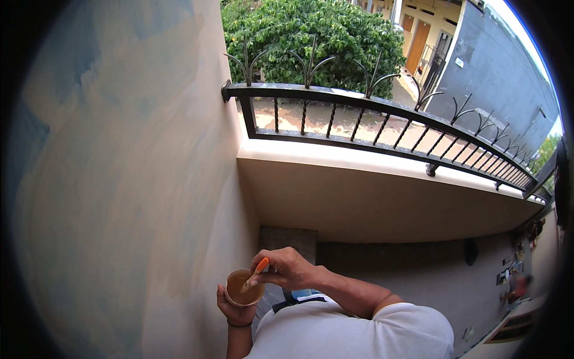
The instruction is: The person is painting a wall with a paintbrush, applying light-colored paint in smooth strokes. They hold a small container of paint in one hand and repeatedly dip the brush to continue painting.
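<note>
My left hand (235,313) is wrapped round a small round tub (229,298) of light brown paint, held tilted near the wall. A paintbrush (262,266) with an orange handle end is pinched in the fingers of my right hand (288,268). Its bristles point down into the tub, at the paint. Close on the left rises a wall (149,179), streaked with beige paint over patches of blue. Most of the brush's middle is hidden by my right fingers.
A low beige wall (359,191) runs ahead to the right, topped by a black metal railing (335,96) with pointed spikes. Beyond it grow green bushes (317,48). Far right, a blurred person (521,288) is near several small items on the grey floor (418,287).
</note>
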The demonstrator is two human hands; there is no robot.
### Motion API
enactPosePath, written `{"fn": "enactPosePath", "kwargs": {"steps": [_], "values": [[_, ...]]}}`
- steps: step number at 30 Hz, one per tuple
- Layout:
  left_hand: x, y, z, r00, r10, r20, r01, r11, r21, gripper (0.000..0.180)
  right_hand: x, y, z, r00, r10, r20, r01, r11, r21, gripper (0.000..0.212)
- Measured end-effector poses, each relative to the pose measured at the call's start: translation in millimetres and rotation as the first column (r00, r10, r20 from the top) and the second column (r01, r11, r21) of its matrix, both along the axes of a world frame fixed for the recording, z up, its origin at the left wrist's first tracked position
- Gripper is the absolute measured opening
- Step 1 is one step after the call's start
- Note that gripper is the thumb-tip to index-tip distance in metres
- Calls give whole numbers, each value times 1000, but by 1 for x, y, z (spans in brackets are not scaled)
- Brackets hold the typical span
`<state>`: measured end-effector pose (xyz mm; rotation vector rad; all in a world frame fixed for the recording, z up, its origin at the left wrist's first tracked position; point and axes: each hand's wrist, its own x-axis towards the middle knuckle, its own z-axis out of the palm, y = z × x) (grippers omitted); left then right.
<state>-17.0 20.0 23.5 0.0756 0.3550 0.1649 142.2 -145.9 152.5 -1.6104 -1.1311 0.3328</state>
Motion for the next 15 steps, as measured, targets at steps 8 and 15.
{"fn": "enactPosePath", "kwargs": {"steps": [8,15], "values": [[2,-1,0,999,12,33,-14,999,38,61,-4,-1,-2,989,-48,-142,59,995,74,27],[-1,3,-14,996,1,94,-3,1000,27,59,-5,-4,-5,974,-81,-212,98,992,74,27]]}}
